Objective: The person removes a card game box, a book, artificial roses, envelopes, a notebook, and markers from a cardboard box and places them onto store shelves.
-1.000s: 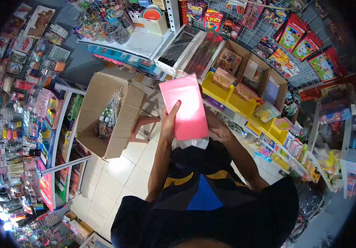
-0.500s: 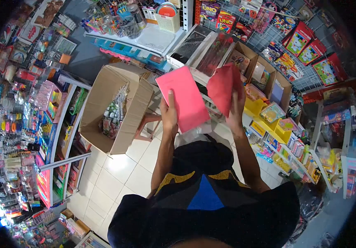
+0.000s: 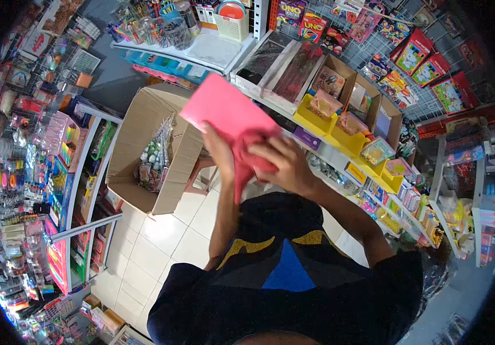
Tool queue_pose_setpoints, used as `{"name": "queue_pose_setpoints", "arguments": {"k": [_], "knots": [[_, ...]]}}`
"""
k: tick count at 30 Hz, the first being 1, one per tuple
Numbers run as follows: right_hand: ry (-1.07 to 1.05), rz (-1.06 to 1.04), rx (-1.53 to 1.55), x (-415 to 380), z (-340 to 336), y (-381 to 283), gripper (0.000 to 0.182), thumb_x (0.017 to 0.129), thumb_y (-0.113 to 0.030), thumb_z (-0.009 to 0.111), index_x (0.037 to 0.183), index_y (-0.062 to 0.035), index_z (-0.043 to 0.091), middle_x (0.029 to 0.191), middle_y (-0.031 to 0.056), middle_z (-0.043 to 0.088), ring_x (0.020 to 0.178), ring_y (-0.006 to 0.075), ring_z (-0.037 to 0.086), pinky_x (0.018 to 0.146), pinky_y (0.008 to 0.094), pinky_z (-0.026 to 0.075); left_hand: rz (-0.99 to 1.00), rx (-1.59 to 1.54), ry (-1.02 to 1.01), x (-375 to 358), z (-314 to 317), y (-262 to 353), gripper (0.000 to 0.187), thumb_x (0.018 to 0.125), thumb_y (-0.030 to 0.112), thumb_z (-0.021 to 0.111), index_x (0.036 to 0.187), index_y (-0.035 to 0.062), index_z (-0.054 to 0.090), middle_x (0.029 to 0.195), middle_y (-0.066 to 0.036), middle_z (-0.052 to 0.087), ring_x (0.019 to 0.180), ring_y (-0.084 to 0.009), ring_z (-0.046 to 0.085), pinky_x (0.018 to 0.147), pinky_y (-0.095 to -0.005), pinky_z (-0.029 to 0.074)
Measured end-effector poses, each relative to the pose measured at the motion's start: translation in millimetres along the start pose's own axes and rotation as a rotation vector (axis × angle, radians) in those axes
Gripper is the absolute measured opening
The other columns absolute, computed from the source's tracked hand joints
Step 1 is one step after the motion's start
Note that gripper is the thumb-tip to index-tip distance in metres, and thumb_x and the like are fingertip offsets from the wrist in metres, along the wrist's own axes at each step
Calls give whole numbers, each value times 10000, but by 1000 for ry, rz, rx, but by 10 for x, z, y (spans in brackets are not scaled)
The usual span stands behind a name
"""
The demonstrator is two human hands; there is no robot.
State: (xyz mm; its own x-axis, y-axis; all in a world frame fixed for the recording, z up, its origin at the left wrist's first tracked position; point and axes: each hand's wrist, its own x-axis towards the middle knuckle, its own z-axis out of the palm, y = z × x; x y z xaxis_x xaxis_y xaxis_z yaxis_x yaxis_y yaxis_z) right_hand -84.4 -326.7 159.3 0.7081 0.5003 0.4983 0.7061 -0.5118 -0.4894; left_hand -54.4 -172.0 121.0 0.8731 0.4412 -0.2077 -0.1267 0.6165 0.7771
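A flat pink notebook is held tilted in front of my chest. My left hand grips its lower left side, with the thumb on the cover. Bunched under my right hand is a red cloth, pressed against the notebook's lower right part. A loose end of the cloth hangs down near my left wrist. The right fingers are curled over the cloth, and they hide part of the cover.
An open cardboard box with plastic-wrapped items stands to the left on a stool. Ahead is a white shelf with cups of pens. Yellow trays and boxes line the right shelf. Packed racks flank the left.
The red cloth in my right hand has moved left onto the notebook's cover. The notebook has shifted left and turned to a steeper slant.
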Motion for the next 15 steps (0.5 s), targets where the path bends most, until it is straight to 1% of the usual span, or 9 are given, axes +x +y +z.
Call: {"name": "queue_pose_setpoints", "arguments": {"k": [4, 5, 6, 7, 9, 10, 12, 13, 15], "knots": [[-107, 208, -2, -392, 39, 422, 409, 669, -164, 758, 1051, -86, 631, 940, 122, 595, 872, 314, 582, 809, 403, 473, 82, -78, 21, 70, -110, 340, 545, 982, 503, 336, 1237, 34, 449, 1117, -84, 554, 965, -186, 572, 835, -326, 488], [139, 275, 103, -369, -33, 542, 371, 711, -168, 741, 1058, -98, 630, 899, 106, 612, 901, 270, 604, 867, 385, 463, 124, -54, 16, 98, -133, 371, 544, 979, 514, 333, 1236, 50, 455, 1108, -73, 558, 941, -179, 578, 807, -317, 498], [215, 431, 243, -353, -170, 633, 347, 755, -152, 725, 1073, -64, 617, 1020, 102, 624, 984, 220, 596, 886, 345, 454, 169, -33, 13, 134, -148, 398, 544, 975, 524, 330, 1236, 65, 460, 1100, -62, 561, 917, -173, 583, 779, -308, 508], [375, 615, 468, -298, -298, 628, 372, 796, -163, 691, 1131, -35, 591, 1122, 101, 604, 1050, 190, 567, 924, 320, 433, 61, -109, -48, 185, -247, 378, 535, 973, 529, 329, 1235, 81, 459, 1078, -47, 560, 875, -159, 579, 740, -292, 510], [507, 678, 709, -28, -665, 557, 427, 837, -183, 632, 1221, -18, 545, 1196, 108, 572, 1096, 187, 535, 970, 318, 405, -161, -253, -180, 324, -509, 255, 518, 970, 537, 328, 1235, 111, 458, 1034, -16, 558, 792, -132, 571, 663, -261, 513], [521, 679, 680, 4, -634, 554, 433, 824, -190, 646, 1210, -18, 549, 1196, 107, 571, 1096, 190, 535, 972, 325, 405, -134, -291, -327, 294, -486, 184, 456, 978, 490, 363, 1249, 133, 443, 938, 6, 538, 682, -112, 530, 572, -249, 491], [466, 691, 689, 62, -453, 455, 454, 792, -209, 680, 1190, -26, 559, 1166, 114, 574, 1075, 210, 543, 963, 344, 412, -167, -477, -707, 197, -302, 120, 492, 936, 410, 474, 1248, 37, 402, 862, -56, 501, 665, -120, 518, 494, -256, 450], [393, 706, 728, 62, -280, 318, 470, 773, -222, 702, 1182, -35, 564, 1138, 121, 578, 1054, 227, 552, 952, 356, 418, -399, -688, -702, 142, -250, 41, 513, 930, 367, 496, 1263, -4, 372, 881, -85, 495, 664, -155, 527, 524, -291, 478], [202, 238, 474, 155, -42, 41, 468, 716, -231, 752, 1126, -63, 602, 1058, 122, 578, 973, 251, 572, 887, 373, 446, -587, -877, -821, 3, -227, -185, 505, 931, 365, 496, 1260, 0, 376, 885, -83, 496, 665, -158, 527, 533, -293, 479]]}}
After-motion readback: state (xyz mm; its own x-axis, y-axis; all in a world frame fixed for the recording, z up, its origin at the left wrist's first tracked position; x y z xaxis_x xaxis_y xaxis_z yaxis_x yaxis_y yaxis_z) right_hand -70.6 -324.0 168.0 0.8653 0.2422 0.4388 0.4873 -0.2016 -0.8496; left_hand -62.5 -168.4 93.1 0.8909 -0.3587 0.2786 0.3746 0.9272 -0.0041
